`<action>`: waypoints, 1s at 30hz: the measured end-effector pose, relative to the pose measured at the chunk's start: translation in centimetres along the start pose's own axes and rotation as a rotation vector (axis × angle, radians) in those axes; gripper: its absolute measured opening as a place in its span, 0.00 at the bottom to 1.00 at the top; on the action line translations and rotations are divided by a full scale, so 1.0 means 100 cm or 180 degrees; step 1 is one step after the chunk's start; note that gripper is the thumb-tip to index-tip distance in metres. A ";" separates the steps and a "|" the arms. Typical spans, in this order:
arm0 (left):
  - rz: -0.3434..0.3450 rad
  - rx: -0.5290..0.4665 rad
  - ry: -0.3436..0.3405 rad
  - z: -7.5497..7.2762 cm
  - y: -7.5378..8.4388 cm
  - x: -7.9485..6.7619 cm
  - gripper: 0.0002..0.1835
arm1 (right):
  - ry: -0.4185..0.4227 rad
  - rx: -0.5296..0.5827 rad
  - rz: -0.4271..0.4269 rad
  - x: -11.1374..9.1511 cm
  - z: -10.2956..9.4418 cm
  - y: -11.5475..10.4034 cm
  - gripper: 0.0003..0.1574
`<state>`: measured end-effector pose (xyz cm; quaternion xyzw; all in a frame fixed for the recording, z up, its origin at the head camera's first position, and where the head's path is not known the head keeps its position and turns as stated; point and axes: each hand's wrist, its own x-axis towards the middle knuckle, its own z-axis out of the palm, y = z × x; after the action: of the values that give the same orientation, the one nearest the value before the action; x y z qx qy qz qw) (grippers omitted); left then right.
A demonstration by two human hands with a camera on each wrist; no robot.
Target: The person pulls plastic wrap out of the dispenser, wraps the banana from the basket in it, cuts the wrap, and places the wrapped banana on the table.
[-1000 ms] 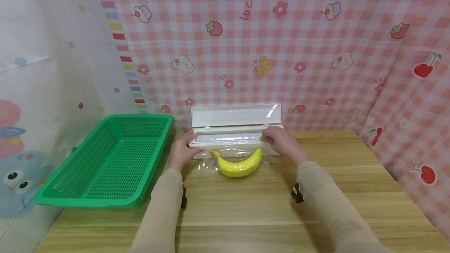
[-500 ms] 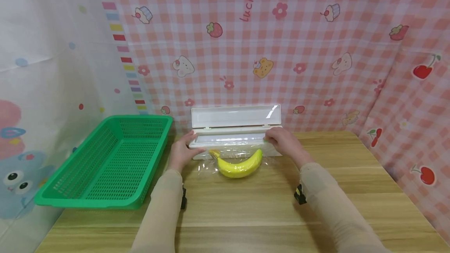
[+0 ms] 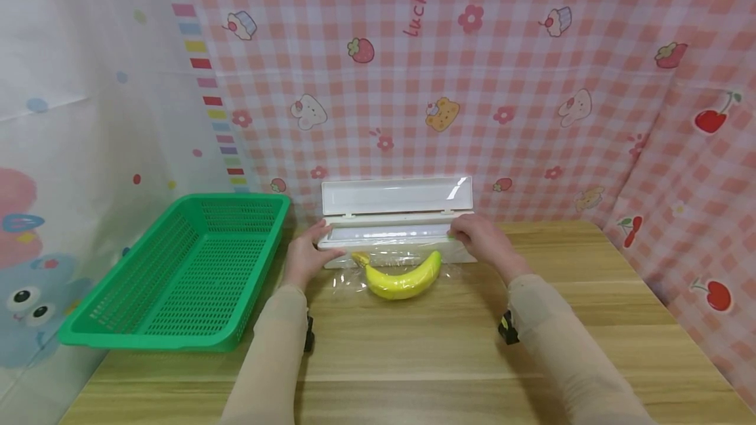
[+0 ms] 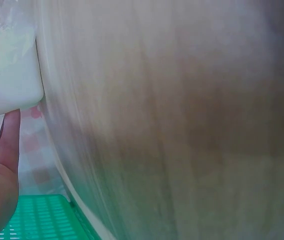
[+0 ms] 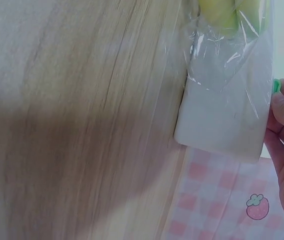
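A white cling film dispenser (image 3: 396,249) stands at the back of the table with its lid (image 3: 397,196) raised. My left hand (image 3: 304,256) grips its left end, thumb at the front and fingers at the end. My right hand (image 3: 485,244) is at the right part of the front edge, where thumb and fingertips pinch a small green slide cutter (image 5: 277,86). Clear film (image 5: 229,65) comes over the dispenser's front and lies on a yellow banana (image 3: 403,281) with a green tip. Most of the cutter is hidden by the right fingers.
Left of the dispenser stands a green plastic basket (image 3: 227,320) with slotted walls. Behind the wooden table (image 3: 413,359) hangs a pink checked cloth (image 3: 390,77), close to the raised lid. Another printed cloth (image 3: 697,215) borders the right side.
My right hand has slid a little to the right along the dispenser's front edge with the slide cutter. The left hand, banana and dispenser stay in place.
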<state>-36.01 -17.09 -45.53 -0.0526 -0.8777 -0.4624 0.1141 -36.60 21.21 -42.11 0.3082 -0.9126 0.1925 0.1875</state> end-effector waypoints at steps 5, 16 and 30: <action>-0.0011 0.0007 -0.0019 0.000 -0.001 0.001 0.37 | -0.0038 -0.0054 0.0082 -0.003 -0.002 0.003 0.09; -0.0048 0.0003 -0.0009 -0.001 0.000 0.000 0.37 | -0.0020 -0.0100 0.0135 -0.011 -0.009 0.009 0.08; -0.0036 -0.0012 -0.0007 0.000 -0.001 0.001 0.37 | 0.0065 -0.0319 0.0100 -0.016 -0.011 0.012 0.09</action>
<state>-36.10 -17.14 -45.62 -0.0484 -0.8773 -0.4646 0.1104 -35.94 23.38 -42.17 0.2821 -0.9238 0.1526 0.2090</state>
